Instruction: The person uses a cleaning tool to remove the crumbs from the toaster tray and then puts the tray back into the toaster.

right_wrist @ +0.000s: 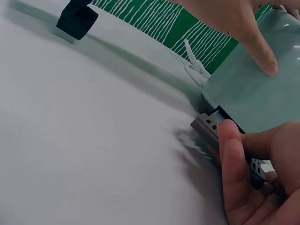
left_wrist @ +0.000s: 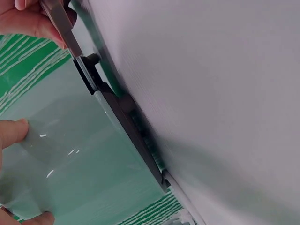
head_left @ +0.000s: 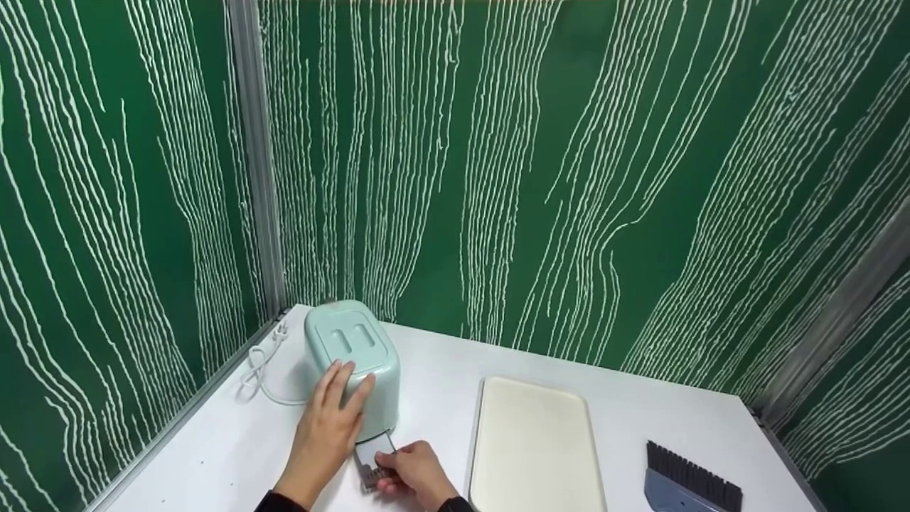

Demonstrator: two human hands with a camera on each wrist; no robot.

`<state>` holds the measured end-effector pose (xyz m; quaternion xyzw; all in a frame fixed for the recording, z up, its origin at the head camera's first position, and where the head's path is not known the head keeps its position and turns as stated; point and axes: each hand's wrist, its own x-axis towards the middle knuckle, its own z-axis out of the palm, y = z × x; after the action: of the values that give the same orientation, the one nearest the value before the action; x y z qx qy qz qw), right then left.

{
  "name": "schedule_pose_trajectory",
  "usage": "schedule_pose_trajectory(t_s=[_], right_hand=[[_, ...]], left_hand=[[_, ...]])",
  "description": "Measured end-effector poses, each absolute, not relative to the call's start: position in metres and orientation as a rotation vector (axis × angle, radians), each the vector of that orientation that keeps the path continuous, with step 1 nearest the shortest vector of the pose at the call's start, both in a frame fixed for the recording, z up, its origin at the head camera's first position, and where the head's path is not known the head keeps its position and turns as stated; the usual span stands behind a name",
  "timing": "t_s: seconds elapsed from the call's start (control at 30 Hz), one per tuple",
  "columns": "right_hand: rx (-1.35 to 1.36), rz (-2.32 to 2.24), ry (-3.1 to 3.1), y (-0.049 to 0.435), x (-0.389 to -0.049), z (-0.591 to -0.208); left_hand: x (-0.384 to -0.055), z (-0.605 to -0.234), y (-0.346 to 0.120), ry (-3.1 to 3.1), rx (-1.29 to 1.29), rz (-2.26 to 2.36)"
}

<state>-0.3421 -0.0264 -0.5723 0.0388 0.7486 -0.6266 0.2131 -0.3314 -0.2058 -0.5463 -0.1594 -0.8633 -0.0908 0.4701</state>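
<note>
A mint-green toaster (head_left: pixel 355 338) with a lid on top stands at the table's left. My left hand (head_left: pixel 323 434) rests on its near end and top edge, fingers spread and fairly straight; the left wrist view shows fingertips (left_wrist: pixel 16 130) against the glossy side. A grey crumb tray (head_left: pixel 371 449) sticks partly out of the toaster's base at the near end. My right hand (head_left: pixel 416 469) pinches the tray's outer end between thumb and fingers. In the right wrist view the tray's slotted grey end (right_wrist: pixel 206 126) shows beside the curled fingers. Its inner part is hidden in the toaster.
A white power cord (head_left: pixel 259 366) lies looped left of the toaster. A cream rectangular tray (head_left: pixel 537 448) lies to the right on the white table (head_left: pixel 434 370). Farther right is a blue-grey brush (head_left: pixel 689 480) with dark bristles. Green walls with white lines (head_left: pixel 498 178) enclose the table.
</note>
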Motion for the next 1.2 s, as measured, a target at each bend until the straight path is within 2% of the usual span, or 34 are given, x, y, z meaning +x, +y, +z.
schedule_pose_trajectory(t_s=[1.2], right_hand=[[0.039,-1.703,2.049,-0.003,-0.314,-0.574]], left_hand=[[-0.328,-0.544,-0.205,-2.114,-0.398,-0.297]])
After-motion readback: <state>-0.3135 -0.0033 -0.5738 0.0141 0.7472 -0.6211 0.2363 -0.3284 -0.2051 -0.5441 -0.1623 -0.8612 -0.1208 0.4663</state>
